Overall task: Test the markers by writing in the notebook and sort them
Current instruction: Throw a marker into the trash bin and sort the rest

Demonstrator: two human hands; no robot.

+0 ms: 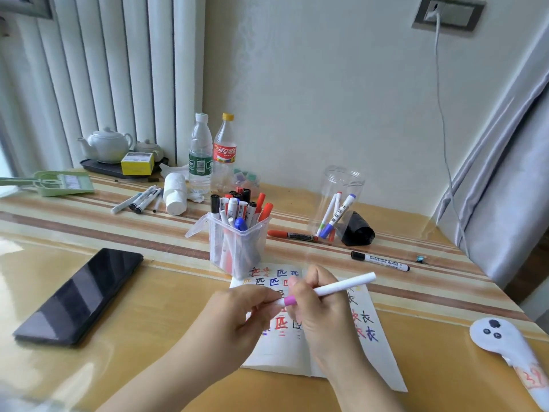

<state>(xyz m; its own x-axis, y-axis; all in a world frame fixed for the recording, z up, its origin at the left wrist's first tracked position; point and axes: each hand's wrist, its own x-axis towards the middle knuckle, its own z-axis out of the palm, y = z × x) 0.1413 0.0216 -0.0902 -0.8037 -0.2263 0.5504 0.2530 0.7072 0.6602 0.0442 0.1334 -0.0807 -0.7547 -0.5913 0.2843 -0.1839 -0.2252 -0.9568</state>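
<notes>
Lying near the left edge of the table [118, 367]: one black phone [80, 295], screen up. Toward the far left corner: green dustpan [64, 182]; white teapot [108, 144] on a dark tray; yellow box [137, 163]. Loose markers [138, 200] in a small cluster beside a white roll [175, 194] on its side. Two plastic bottles [212, 153] upright behind the roll, one with a white cap, one with a yellow cap.

Centre: clear pen holder [237, 242], upright, packed with markers, caps up; touching or just over the far edge of the notebook [297, 352]. Notebook open, pages bearing red, blue and black characters.

Left hand [234, 319]: over the notebook's left part, fingertips curled and pinching the pink cap [286, 300] of the white marker [341, 285]. Right hand [323, 310]: fingers curled round the marker's barrel just right of the cap, thumb on top; the barrel's plain end sticks out past the knuckles, up and to the right. Whether cap and barrel are joined or parted: cannot tell.

Right of the holder: red marker [292, 234] lying flat; clear jar [338, 203] with a few markers inside; black object [358, 230] beside the jar. Black-capped marker [380, 261] lying flat nearer the right edge. White controller [505, 340] at the near right corner.
</notes>
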